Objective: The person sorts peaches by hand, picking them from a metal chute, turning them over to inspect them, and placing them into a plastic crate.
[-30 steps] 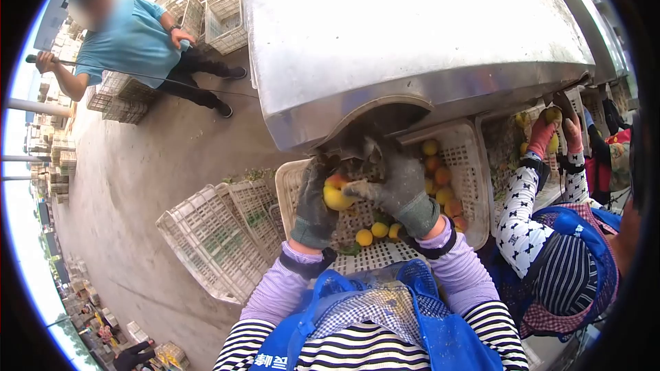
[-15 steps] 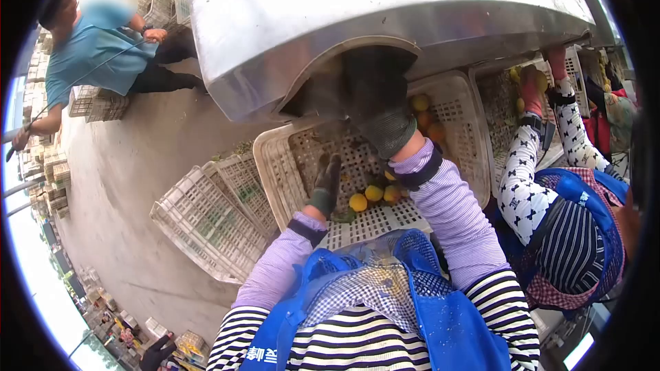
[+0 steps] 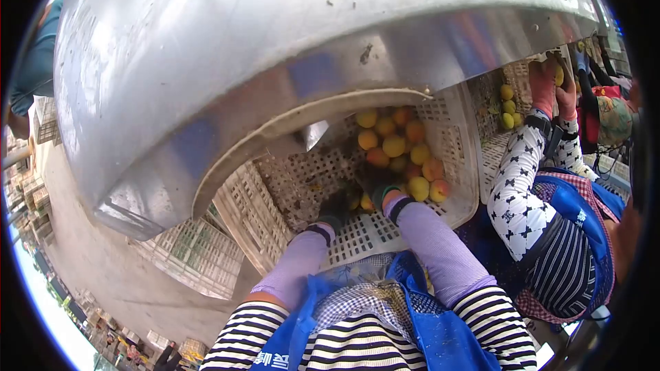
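A pale plastic crate (image 3: pixel 459 139) with slotted walls stands in front of me, below the rim of a metal housing. Inside it, mostly on the right, lies a heap of round yellow-orange fruits (image 3: pixel 394 145), some blushed red. My left hand (image 3: pixel 335 206), in a dark glove, is low in the crate beside the fruits at the near edge. My right hand (image 3: pixel 377 180), gloved too, reaches in against the near side of the heap. The fingers of both hands are dark and blurred, so I cannot make out whether either holds a fruit.
The large shiny metal housing (image 3: pixel 330 34) overhangs the crate, with a cut-out edge. At right, a co-worker's pink-gloved hands (image 3: pixel 552 89) hold a fruit above another crate (image 3: pixel 492 158). More crates (image 3: pixel 196 251) stand on the concrete floor at left.
My right hand has come down from the housing's opening into the crate. More fruits now show at the right. The view has shifted, and the person at far left is mostly out of sight.
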Action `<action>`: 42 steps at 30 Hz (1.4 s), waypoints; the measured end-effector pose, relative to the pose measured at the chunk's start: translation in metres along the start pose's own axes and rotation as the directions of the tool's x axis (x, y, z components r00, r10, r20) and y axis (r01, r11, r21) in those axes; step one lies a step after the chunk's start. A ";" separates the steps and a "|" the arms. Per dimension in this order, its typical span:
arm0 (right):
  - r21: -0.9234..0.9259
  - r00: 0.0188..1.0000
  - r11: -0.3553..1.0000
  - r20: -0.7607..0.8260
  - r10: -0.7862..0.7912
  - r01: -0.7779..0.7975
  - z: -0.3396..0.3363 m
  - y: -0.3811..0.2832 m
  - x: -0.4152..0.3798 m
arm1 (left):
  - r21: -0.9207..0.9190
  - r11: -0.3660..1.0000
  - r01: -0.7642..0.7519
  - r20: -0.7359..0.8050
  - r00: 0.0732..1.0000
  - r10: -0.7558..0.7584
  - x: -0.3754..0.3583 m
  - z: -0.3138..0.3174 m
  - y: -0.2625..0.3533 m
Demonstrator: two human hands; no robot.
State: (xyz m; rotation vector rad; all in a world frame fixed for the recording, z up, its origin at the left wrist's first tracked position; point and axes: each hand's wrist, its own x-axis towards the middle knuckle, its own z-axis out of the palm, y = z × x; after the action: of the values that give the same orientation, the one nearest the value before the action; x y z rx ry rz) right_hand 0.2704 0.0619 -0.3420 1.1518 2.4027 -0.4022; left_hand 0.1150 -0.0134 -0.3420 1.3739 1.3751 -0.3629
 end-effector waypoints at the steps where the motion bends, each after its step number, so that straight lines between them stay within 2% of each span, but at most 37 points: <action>1: 0.118 0.996 0.991 0.074 0.058 -0.066 0.048 0.003 0.012 | 0.088 0.993 -0.081 -0.077 0.993 0.088 0.012 0.026 -0.018; 2: 0.124 0.996 0.990 0.072 0.052 -0.060 0.034 0.001 0.016 | 0.022 0.995 -0.098 -0.161 0.982 0.100 0.023 0.034 -0.025; 3: 0.185 0.965 0.970 0.237 0.113 -0.159 -0.006 0.000 0.018 | -0.042 0.992 -0.120 -0.246 0.964 0.106 0.028 0.037 -0.029; 4: 0.225 0.903 0.938 0.398 0.158 -0.264 -0.046 -0.002 0.013 | -0.037 0.993 -0.114 -0.248 0.964 0.101 0.020 0.028 -0.035; 5: 0.232 0.906 0.938 0.395 0.153 -0.259 -0.079 -0.003 0.001 | -0.439 0.890 -0.120 -0.311 0.950 -0.025 0.002 0.010 -0.041; 6: 0.466 0.935 0.843 0.337 0.110 -0.268 -0.112 -0.003 -0.014 | -0.761 0.632 -0.149 -0.319 0.933 -0.165 -0.017 -0.009 -0.044; 7: 0.669 0.960 0.701 0.266 0.084 -0.246 -0.130 -0.002 -0.022 | -0.813 0.537 -0.225 -0.356 0.922 -0.153 -0.032 -0.029 -0.043; 9: 0.808 0.999 0.589 -0.005 0.033 -0.016 -0.136 -0.007 -0.031 | -0.875 0.344 -0.340 -0.389 0.917 -0.084 -0.078 -0.080 -0.023; 10: 0.871 0.988 0.472 -0.153 -0.008 0.139 -0.159 -0.012 -0.040 | -0.896 0.251 -0.366 -0.383 0.923 -0.022 -0.112 -0.106 -0.003; 11: 0.893 0.953 0.340 -0.301 -0.031 0.293 -0.194 -0.017 -0.053 | -0.889 0.255 -0.379 -0.398 0.917 -0.024 -0.144 -0.124 0.016; 13: 0.876 0.936 0.359 -0.351 0.013 0.323 -0.252 -0.027 -0.074 | -0.890 0.148 -0.431 -0.445 0.892 -0.077 -0.190 -0.152 0.046; 14: 0.867 0.923 0.372 -0.379 0.060 0.332 -0.272 -0.031 -0.084 | -0.880 0.155 -0.450 -0.464 0.883 -0.073 -0.205 -0.159 0.055; 15: 0.755 0.863 0.515 -0.502 0.057 0.405 -0.285 -0.034 -0.094 | -0.848 0.112 -0.518 -0.525 0.850 -0.047 -0.220 -0.162 0.062; 16: 0.745 0.854 0.518 -0.518 0.051 0.421 -0.299 -0.039 -0.105 | -0.810 0.067 -0.582 -0.584 0.811 -0.024 -0.231 -0.164 0.066; 17: 0.766 0.850 0.511 -0.513 0.118 0.391 -0.313 -0.046 -0.115 | -0.753 0.103 -0.650 -0.654 0.756 -0.009 -0.239 -0.165 0.069; 18: 0.787 0.843 0.500 -0.505 0.184 0.362 -0.327 -0.053 -0.123 | -0.740 0.108 -0.664 -0.668 0.744 -0.006 -0.246 -0.169 0.073; 19: 0.773 0.781 0.513 -0.560 0.277 0.373 -0.343 -0.061 -0.129 | -0.657 0.173 -0.733 -0.744 0.668 0.004 -0.254 -0.176 0.081; 20: 0.763 0.771 0.519 -0.575 0.274 0.384 -0.351 -0.065 -0.128 | -0.564 0.236 -0.791 -0.811 0.584 0.020 -0.260 -0.184 0.088; 21: 0.714 0.716 0.565 -0.638 0.284 0.413 -0.358 -0.067 -0.127 | -0.550 0.236 -0.801 -0.821 0.571 0.027 -0.264 -0.191 0.093; 23: 0.627 0.619 0.653 -0.728 0.296 0.425 -0.372 -0.070 -0.118 | -0.469 0.193 -0.862 -0.881 0.470 -0.044 -0.273 -0.201 0.102; 24: 0.619 0.611 0.656 -0.736 0.292 0.432 -0.378 -0.072 -0.107 | -0.459 0.193 -0.867 -0.887 0.460 -0.041 -0.275 -0.204 0.099; 26: 0.670 0.610 0.666 -0.689 0.391 0.328 -0.378 -0.073 -0.081 | -0.609 0.120 -0.784 -0.793 0.601 -0.095 -0.282 -0.204 0.091; 27: 0.519 0.511 0.794 -0.799 0.317 0.317 -0.368 -0.070 -0.065 | -0.642 0.111 -0.758 -0.766 0.631 -0.121 -0.291 -0.202 0.093; 28: 0.516 0.511 0.794 -0.801 0.313 0.322 -0.366 -0.071 -0.054 | -0.639 0.112 -0.761 -0.769 0.627 -0.124 -0.293 -0.202 0.091; 30: 0.393 0.454 0.888 -0.854 0.255 0.240 -0.363 -0.071 -0.033 | -0.676 0.046 -0.735 -0.736 0.672 -0.079 -0.291 -0.203 0.085; 31: 0.399 0.468 0.883 -0.847 0.252 0.247 -0.364 -0.070 -0.024 | -0.682 0.046 -0.730 -0.730 0.676 -0.094 -0.290 -0.201 0.083; 33: 0.500 0.485 0.824 -0.808 0.333 0.267 -0.369 -0.063 -0.005 | -0.579 0.197 -0.791 -0.812 0.581 -0.055 -0.279 -0.208 0.078; 34: 0.500 0.487 0.824 -0.808 0.333 0.266 -0.367 -0.060 -0.007 | -0.580 0.196 -0.790 -0.811 0.582 -0.056 -0.279 -0.209 0.076; 36: 0.686 0.720 0.659 -0.621 0.311 0.307 -0.364 -0.048 -0.022 | -0.549 0.202 -0.811 -0.830 0.558 -0.012 -0.283 -0.209 0.072; 37: 0.686 0.721 0.659 -0.620 0.310 0.306 -0.371 -0.049 -0.040 | -0.550 0.201 -0.811 -0.829 0.559 -0.013 -0.283 -0.208 0.068; 39: 0.773 0.847 0.493 -0.517 0.126 0.399 -0.387 -0.059 -0.090 | -0.501 0.199 -0.842 -0.848 0.524 0.083 -0.283 -0.203 0.062; 40: 0.774 0.848 0.494 -0.516 0.125 0.397 -0.382 -0.065 -0.100 | -0.502 0.198 -0.842 -0.847 0.525 0.081 -0.287 -0.205 0.065; 42: 0.548 0.744 0.628 -0.664 -0.074 0.552 -0.375 -0.070 -0.114 | -0.472 0.227 -0.852 -0.855 0.505 0.118 -0.294 -0.209 0.077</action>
State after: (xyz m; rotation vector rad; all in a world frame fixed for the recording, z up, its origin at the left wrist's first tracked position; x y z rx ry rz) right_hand 0.1792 0.1086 0.0429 1.2395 3.1575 -1.4359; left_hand 0.0018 0.0302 0.0060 0.9027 1.1416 1.4092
